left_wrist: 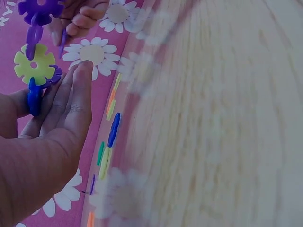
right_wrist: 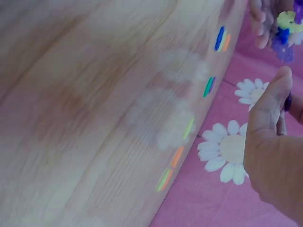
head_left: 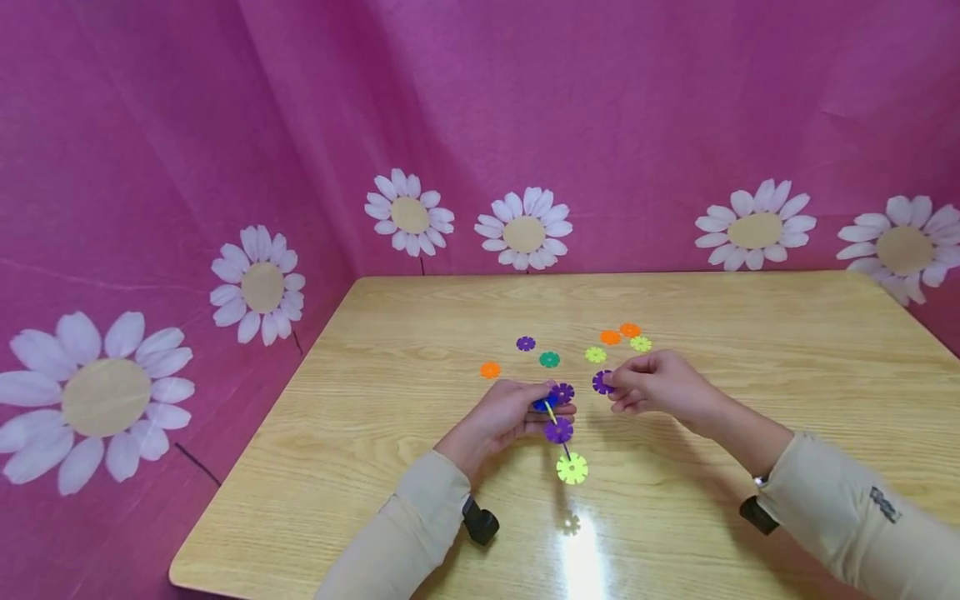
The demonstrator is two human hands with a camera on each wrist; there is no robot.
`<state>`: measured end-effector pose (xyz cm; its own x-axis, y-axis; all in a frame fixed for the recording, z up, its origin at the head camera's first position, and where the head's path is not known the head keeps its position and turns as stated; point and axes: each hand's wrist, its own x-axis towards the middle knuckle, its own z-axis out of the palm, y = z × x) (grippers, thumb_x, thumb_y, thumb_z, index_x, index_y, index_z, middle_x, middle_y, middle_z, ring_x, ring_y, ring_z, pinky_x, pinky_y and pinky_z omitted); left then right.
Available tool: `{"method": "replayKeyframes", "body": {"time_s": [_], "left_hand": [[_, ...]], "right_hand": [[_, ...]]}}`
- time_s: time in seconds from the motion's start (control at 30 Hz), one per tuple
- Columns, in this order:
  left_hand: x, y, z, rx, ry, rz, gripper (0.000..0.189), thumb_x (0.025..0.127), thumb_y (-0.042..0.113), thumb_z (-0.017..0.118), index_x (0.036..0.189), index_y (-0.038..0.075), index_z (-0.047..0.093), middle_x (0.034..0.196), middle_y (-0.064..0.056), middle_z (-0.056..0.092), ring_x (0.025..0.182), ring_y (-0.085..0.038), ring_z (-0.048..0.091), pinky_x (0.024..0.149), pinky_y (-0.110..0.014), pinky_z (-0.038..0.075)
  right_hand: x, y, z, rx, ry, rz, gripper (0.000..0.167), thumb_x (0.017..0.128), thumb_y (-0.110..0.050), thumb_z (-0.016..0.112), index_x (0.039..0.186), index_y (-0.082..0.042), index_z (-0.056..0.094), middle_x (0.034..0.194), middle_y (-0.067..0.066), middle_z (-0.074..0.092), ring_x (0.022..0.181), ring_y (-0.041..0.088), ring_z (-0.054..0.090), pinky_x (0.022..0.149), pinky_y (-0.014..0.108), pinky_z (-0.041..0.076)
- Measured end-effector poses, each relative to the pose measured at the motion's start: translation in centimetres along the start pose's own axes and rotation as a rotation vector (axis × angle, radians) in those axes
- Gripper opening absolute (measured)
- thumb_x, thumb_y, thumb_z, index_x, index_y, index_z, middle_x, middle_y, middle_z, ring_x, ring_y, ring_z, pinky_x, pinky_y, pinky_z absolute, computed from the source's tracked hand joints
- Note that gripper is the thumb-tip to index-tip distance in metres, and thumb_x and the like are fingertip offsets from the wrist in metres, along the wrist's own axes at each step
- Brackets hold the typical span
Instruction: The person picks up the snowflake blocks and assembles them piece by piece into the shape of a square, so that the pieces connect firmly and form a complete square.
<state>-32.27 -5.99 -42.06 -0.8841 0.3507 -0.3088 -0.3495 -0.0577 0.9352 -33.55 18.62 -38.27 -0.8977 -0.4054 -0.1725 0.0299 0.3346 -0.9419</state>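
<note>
My left hand (head_left: 513, 410) pinches a chain of interlocked notched plastic discs by its blue disc (left_wrist: 34, 97), between thumb and fingers. From that blue piece the chain runs through a yellow disc (left_wrist: 34, 65) and purple discs (head_left: 558, 431) down to a yellow-green disc (head_left: 572, 468) at its near end. Another purple disc (head_left: 564, 393) joins at the chain's far side. Just to the right, my right hand (head_left: 663, 387) pinches a single purple disc (head_left: 602, 382) between thumb and fingertips, a short gap away from the chain. Both hands are raised over the table.
Loose discs lie on the wooden table (head_left: 360, 433) beyond the hands: orange (head_left: 490, 370), purple (head_left: 526, 343), green (head_left: 549, 359), and several yellow-green (head_left: 596, 355) and orange ones at the right. A pink curtain (head_left: 600, 100) with daisies hangs behind the table's far edge.
</note>
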Motion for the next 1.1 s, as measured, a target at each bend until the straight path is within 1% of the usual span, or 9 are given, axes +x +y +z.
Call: {"method": "replayKeyframes", "body": {"time_s": [0.13, 0.3, 0.53, 0.77, 0.97, 1.1], "left_hand": [[0.1, 0.0, 0.3, -0.004, -0.016, 0.005, 0.032, 0.104, 0.023, 0.054, 0.120, -0.002, 0.068, 0.110, -0.020, 0.074, 0.101, -0.028, 0.074, 0.088, -0.037, 0.062], [0.0, 0.1, 0.6, -0.002, -0.037, 0.012, 0.033, 0.103, 0.023, 0.055, 0.121, -0.003, 0.067, 0.110, -0.021, 0.074, 0.101, -0.027, 0.074, 0.089, -0.038, 0.061], [-0.1, 0.2, 0.7, 0.018, -0.039, 0.015, 0.034, 0.104, 0.023, 0.054, 0.120, -0.003, 0.068, 0.110, -0.021, 0.074, 0.102, -0.028, 0.074, 0.090, -0.038, 0.061], [-0.2, 0.2, 0.8, 0.031, -0.044, 0.015, 0.033, 0.104, 0.022, 0.054, 0.119, -0.003, 0.069, 0.109, -0.021, 0.074, 0.102, -0.029, 0.074, 0.090, -0.039, 0.061], [-0.2, 0.2, 1.0, 0.015, -0.031, 0.005, 0.032, 0.103, 0.022, 0.056, 0.118, -0.003, 0.069, 0.109, -0.021, 0.074, 0.100, -0.027, 0.075, 0.092, -0.039, 0.060], [0.0, 0.1, 1.4, -0.013, -0.006, -0.005, 0.033, 0.102, 0.022, 0.057, 0.118, -0.005, 0.069, 0.108, -0.022, 0.074, 0.100, -0.028, 0.075, 0.093, -0.039, 0.060]], "right_hand": [[-0.2, -0.1, 0.4, 0.049, -0.044, 0.023, 0.038, 0.100, -0.016, 0.055, 0.120, 0.016, 0.059, 0.089, 0.009, 0.073, 0.080, 0.014, 0.073, 0.079, 0.032, 0.064], [-0.3, -0.3, 1.0, 0.080, -0.055, 0.026, 0.038, 0.099, -0.014, 0.056, 0.121, 0.018, 0.059, 0.089, 0.011, 0.074, 0.079, 0.014, 0.073, 0.080, 0.032, 0.064], [-0.5, -0.6, 1.4, 0.108, -0.059, 0.038, 0.038, 0.099, -0.011, 0.054, 0.121, 0.020, 0.058, 0.086, 0.006, 0.073, 0.079, 0.012, 0.073, 0.079, 0.030, 0.064], [-0.6, -0.7, 1.6, 0.127, -0.080, 0.047, 0.038, 0.099, -0.012, 0.055, 0.120, 0.020, 0.058, 0.088, 0.008, 0.074, 0.080, 0.012, 0.073, 0.081, 0.030, 0.063], [-0.6, -0.7, 1.6, 0.159, -0.082, 0.061, 0.039, 0.099, -0.011, 0.055, 0.123, 0.020, 0.056, 0.090, 0.007, 0.074, 0.082, 0.011, 0.073, 0.080, 0.027, 0.063], [-0.5, -0.6, 1.6, 0.166, -0.086, 0.060, 0.037, 0.100, -0.010, 0.056, 0.122, 0.020, 0.057, 0.088, 0.006, 0.074, 0.081, 0.011, 0.073, 0.079, 0.025, 0.063]]}}
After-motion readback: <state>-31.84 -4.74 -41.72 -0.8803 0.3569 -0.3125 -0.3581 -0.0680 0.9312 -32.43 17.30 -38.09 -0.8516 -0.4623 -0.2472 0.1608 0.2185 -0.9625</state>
